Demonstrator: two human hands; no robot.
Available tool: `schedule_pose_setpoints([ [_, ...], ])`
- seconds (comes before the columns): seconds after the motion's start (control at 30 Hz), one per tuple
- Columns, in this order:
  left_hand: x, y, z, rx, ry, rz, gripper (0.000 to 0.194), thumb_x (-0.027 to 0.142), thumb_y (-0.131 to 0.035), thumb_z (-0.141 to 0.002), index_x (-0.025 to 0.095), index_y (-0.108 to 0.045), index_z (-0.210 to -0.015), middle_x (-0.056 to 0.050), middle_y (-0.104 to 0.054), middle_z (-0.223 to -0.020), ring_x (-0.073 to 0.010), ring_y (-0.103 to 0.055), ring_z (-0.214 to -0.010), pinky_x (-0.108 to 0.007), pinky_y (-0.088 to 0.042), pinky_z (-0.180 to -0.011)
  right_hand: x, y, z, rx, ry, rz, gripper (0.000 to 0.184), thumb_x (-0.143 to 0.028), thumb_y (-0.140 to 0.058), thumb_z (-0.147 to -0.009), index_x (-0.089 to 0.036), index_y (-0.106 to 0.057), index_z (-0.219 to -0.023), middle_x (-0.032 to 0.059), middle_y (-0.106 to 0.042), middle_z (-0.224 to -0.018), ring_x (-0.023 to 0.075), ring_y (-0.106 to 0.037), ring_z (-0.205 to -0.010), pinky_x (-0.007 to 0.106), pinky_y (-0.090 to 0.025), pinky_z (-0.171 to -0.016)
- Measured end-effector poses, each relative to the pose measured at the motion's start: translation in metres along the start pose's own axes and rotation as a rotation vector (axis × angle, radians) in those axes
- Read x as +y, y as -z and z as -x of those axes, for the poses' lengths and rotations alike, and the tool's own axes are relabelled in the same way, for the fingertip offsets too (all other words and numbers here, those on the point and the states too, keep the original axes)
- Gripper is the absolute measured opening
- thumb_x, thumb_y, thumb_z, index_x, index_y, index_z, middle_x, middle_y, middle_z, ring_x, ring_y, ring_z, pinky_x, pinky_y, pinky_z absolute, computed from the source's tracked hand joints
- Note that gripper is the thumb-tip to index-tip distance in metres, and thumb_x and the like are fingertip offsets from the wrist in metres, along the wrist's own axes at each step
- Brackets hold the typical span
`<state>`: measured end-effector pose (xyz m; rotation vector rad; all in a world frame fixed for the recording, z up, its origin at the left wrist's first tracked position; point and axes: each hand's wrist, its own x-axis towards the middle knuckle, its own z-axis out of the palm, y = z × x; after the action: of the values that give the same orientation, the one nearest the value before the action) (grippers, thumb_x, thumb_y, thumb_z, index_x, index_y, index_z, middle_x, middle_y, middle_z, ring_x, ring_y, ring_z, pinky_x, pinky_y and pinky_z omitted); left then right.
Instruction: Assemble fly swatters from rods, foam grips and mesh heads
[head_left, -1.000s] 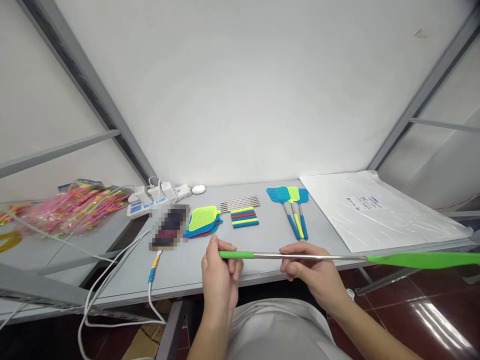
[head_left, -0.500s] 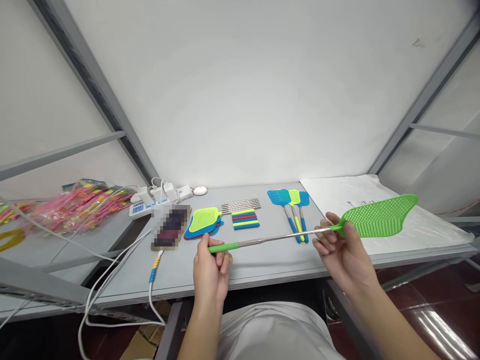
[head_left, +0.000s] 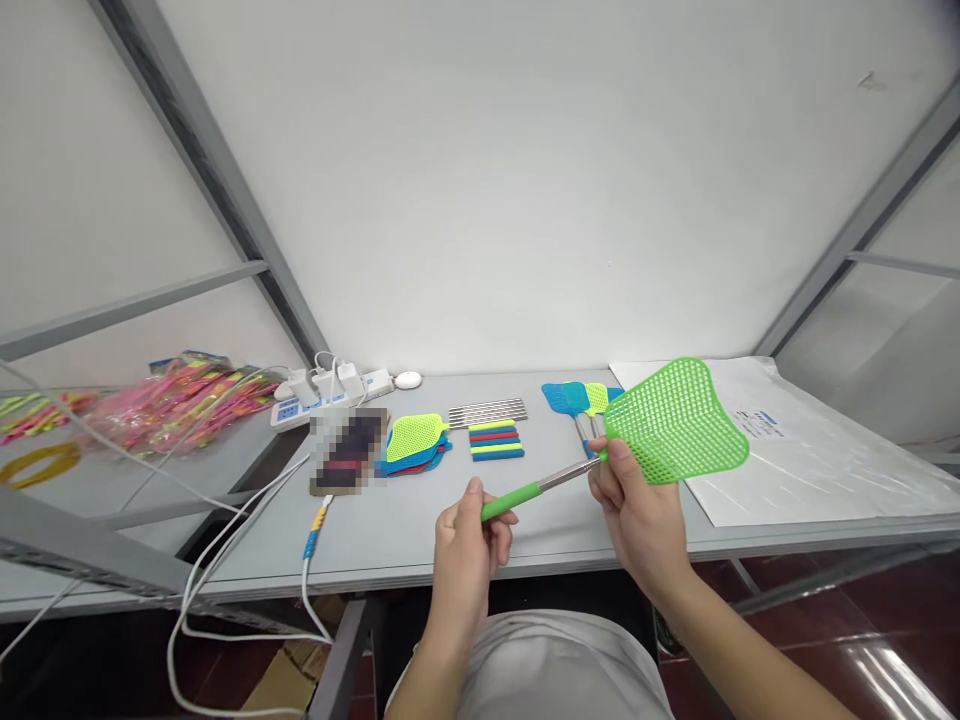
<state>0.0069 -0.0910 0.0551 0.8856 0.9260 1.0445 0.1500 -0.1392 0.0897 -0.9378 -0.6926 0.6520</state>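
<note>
I hold a green fly swatter (head_left: 675,422) with a telescopic metal rod above the near edge of the grey table (head_left: 420,525). My left hand (head_left: 469,545) grips its green handle. My right hand (head_left: 634,510) pinches the neck where the rod meets the mesh head. The rod between my hands is short. Behind the head lie assembled swatters (head_left: 577,405) in blue and yellow.
On the table are a stack of loose mesh heads (head_left: 414,443), coloured handle sleeves (head_left: 495,440), metal rods (head_left: 486,410), a phone (head_left: 346,452) on a cable, a power strip (head_left: 330,392) and a white plastic sheet (head_left: 810,450). Pink packaged items (head_left: 165,400) lie at left.
The rod has collapsed from long to short. My right hand slid along it to the head and came in toward my left hand, and the head turned flat toward me.
</note>
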Motion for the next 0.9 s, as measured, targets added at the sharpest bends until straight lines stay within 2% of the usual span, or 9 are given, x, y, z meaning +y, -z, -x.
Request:
schedule_pose_setpoints([
  [0.2, -0.005, 0.0, -0.001, 0.072, -0.036, -0.038, 0.054, 0.061, -0.052, -0.085, 0.016, -0.056, -0.055, 0.002, -0.038, -0.033, -0.0086, -0.033, -0.037, -0.021, -0.028, -0.041, 0.008, 0.003, -0.005, 0.025, -0.025, -0.027, 0.026, -0.046, -0.06, -0.089, -0.021, -0.065, -0.084, -0.0085, -0.025, -0.053, 0.0079, -0.021, -0.047, 0.025, -0.024, -0.045],
  [0.33, -0.015, 0.001, -0.01, 0.077, -0.037, -0.151, 0.059, 0.066, -0.048, -0.084, 0.016, -0.059, -0.055, 0.001, -0.039, -0.033, -0.0107, -0.034, -0.037, -0.022, -0.024, -0.039, 0.019, 0.01, -0.012, 0.064, -0.085, -0.044, 0.024, -0.044, -0.064, -0.088, -0.02, -0.066, -0.085, -0.0087, -0.026, -0.052, 0.0074, -0.02, -0.046, 0.024, -0.024, -0.044],
  [0.4, -0.017, 0.001, -0.017, -0.003, -0.031, -0.248, 0.059, 0.066, -0.048, -0.084, 0.016, -0.061, -0.056, -0.001, -0.043, -0.038, -0.0117, -0.035, -0.039, -0.023, -0.022, -0.039, 0.022, 0.02, -0.021, 0.093, -0.118, -0.032, 0.024, -0.043, -0.066, -0.086, -0.019, -0.066, -0.084, -0.0087, -0.026, -0.052, 0.0072, -0.022, -0.046, 0.024, -0.024, -0.043],
  [0.47, -0.015, -0.004, -0.024, -0.176, -0.037, -0.385, 0.055, 0.063, -0.048, -0.085, 0.016, -0.065, -0.061, -0.002, -0.049, -0.045, -0.0127, -0.038, -0.043, -0.023, -0.026, -0.041, 0.023, 0.035, -0.035, 0.126, -0.145, -0.016, 0.025, -0.043, -0.069, -0.083, -0.018, -0.067, -0.083, -0.0088, -0.026, -0.052, 0.0072, -0.024, -0.047, 0.023, -0.026, -0.044],
  [0.57, -0.007, -0.023, -0.034, -0.488, -0.026, -0.614, 0.046, 0.055, -0.052, -0.087, 0.018, -0.067, -0.065, -0.002, -0.052, -0.054, -0.0135, -0.041, -0.048, -0.024, -0.028, -0.047, 0.026, 0.057, -0.059, 0.177, -0.204, -0.009, 0.026, -0.043, -0.07, -0.082, -0.018, -0.067, -0.082, -0.0087, -0.025, -0.052, 0.0074, -0.026, -0.048, 0.022, -0.029, -0.045],
  [0.63, -0.004, -0.039, -0.039, -0.608, -0.003, -0.735, 0.04, 0.049, -0.055, -0.087, 0.02, -0.064, -0.061, 0.0, -0.048, -0.052, -0.0134, -0.038, -0.048, -0.024, -0.024, -0.046, 0.029, 0.068, -0.074, 0.185, -0.276, 0.004, 0.028, -0.045, -0.068, -0.084, -0.018, -0.066, -0.081, -0.0084, -0.026, -0.051, 0.0076, -0.027, -0.048, 0.022, -0.029, -0.045],
  [0.77, -0.011, -0.071, -0.058, -0.702, 0.012, -0.784, 0.041, 0.043, -0.054, -0.088, 0.02, -0.057, -0.054, 0.002, -0.044, -0.048, -0.013, -0.034, -0.044, -0.026, -0.018, -0.044, 0.038, 0.077, -0.09, 0.024, -0.383, 0.194, 0.035, -0.05, -0.061, -0.087, -0.02, -0.065, -0.104, -0.0073, -0.034, -0.055, 0.0093, -0.036, -0.049, 0.023, -0.033, -0.047],
  [0.83, -0.018, -0.083, -0.072, -0.707, -0.001, -0.784, 0.045, 0.044, -0.048, -0.091, 0.02, -0.054, -0.053, 0.002, -0.046, -0.048, -0.0127, -0.034, -0.043, -0.026, -0.018, -0.043, 0.042, 0.078, -0.091, -0.085, -0.351, 0.38, 0.04, -0.05, -0.058, -0.089, -0.022, -0.061, -0.118, -0.0049, -0.045, -0.062, 0.0119, -0.045, -0.054, 0.025, -0.038, -0.052],
  [0.9, -0.022, -0.093, -0.088, -0.692, -0.028, -0.861, 0.049, 0.047, -0.042, -0.093, 0.02, -0.052, -0.053, 0.002, -0.044, -0.048, -0.0124, -0.032, -0.044, -0.026, -0.018, -0.043, 0.045, 0.081, -0.091, -0.145, -0.289, 0.595, 0.041, -0.049, -0.055, -0.09, -0.021, -0.06, -0.12, -0.0018, -0.054, -0.069, 0.015, -0.052, -0.062, 0.027, -0.042, -0.058],
])
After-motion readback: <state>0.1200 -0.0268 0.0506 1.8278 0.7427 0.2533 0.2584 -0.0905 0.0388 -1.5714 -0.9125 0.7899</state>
